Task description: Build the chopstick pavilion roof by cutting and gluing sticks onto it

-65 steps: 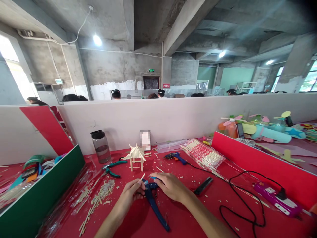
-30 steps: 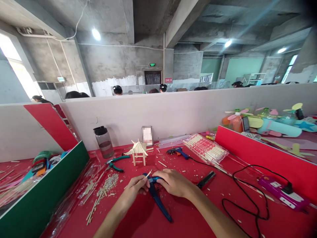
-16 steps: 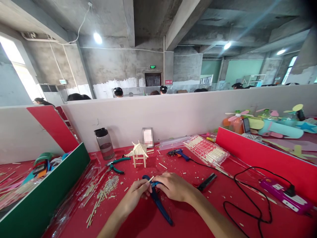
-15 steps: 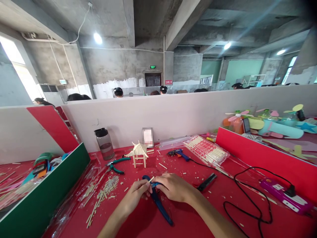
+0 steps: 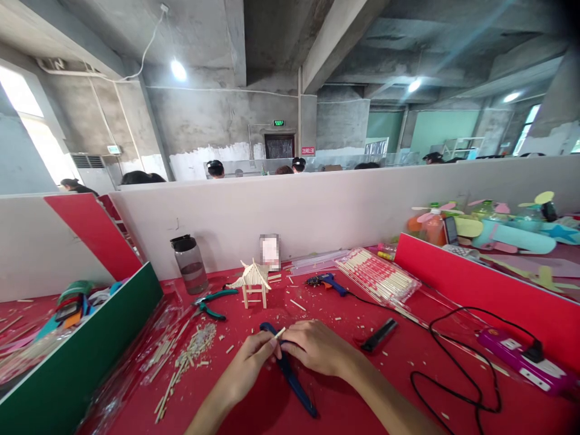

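1. From my seat at the far end of the camera feed, the white partition (image 5: 281,220) spans the view; behind it I get people only as the tops of heads, the rest cut off.
2. The red table (image 5: 244,402) runs out of frame below me.
3. On my left the green board (image 5: 90,332) is cropped by the frame edge and hides part of a colourful pile (image 5: 79,305).
4. My right hand (image 5: 317,347) lies palm down, fingers curled, over the upper part of the blue tool; its fingertips are buried, so I can't tell how firmly it grips or on what.
5. My left hand (image 5: 254,356) pinches a pale stick between thumb and fingers; the lower fingers are tucked out of sight.
6. The blue tool (image 5: 292,377) lies slantwise between and below my hands, its working end covered, so I can't read how it stands.
7. The small stick house (image 5: 254,281) stands beyond the hands, in front of a pixelated panel (image 5: 270,251) I can't read.
8. The pale stick (image 5: 280,333) pokes up between both hands, its lower end hidden; whether it touches the right fingers, I can't tell.
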Tool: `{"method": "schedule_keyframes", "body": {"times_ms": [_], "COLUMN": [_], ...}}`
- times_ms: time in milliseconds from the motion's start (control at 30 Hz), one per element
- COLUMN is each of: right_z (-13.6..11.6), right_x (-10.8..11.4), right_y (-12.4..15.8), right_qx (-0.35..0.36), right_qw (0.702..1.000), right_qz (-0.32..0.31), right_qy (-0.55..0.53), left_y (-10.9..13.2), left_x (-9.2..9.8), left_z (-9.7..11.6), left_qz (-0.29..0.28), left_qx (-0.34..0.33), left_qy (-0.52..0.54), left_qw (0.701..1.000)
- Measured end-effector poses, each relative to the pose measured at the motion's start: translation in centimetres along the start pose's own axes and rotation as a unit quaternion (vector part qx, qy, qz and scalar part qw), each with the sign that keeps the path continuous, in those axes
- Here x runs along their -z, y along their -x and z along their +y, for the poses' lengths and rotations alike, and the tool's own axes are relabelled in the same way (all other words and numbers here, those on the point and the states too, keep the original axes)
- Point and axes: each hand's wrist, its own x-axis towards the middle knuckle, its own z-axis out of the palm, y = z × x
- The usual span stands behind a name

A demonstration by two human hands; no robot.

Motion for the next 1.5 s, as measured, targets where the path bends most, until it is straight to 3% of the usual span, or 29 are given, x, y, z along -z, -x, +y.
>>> {"method": "schedule_keyframes", "body": {"times_ms": [433,600,767,900,1500], "right_z": [0.4,1.9,3.9,5.1,6.5], "right_x": [0.3,0.3,0.7,0.9,1.8], "right_y": [0.3,0.4,0.5,0.6,0.0], "right_qx": [-0.036,-0.086,-0.083,-0.136,-0.277], "right_qw": [0.998,0.992,0.986,0.973,0.927], "right_qz": [0.039,0.086,0.134,0.153,0.168], "right_qy": [0.016,0.035,0.058,0.109,0.189], "left_y": [-0.1,-0.4,-0.5,-0.6,-0.7], "left_x": [0.2,0.7,0.5,0.2,-0.1], "left_z": [0.0,-0.4,-0.6,-0.6,-0.2], "left_qz": [0.031,0.043,0.05,0.041,0.042], "left_qx": [-0.005,0.019,0.036,0.043,0.049], "left_qy": [-0.024,0.009,0.071,0.117,0.134], "left_qw": [0.999,0.999,0.996,0.991,0.989]}}
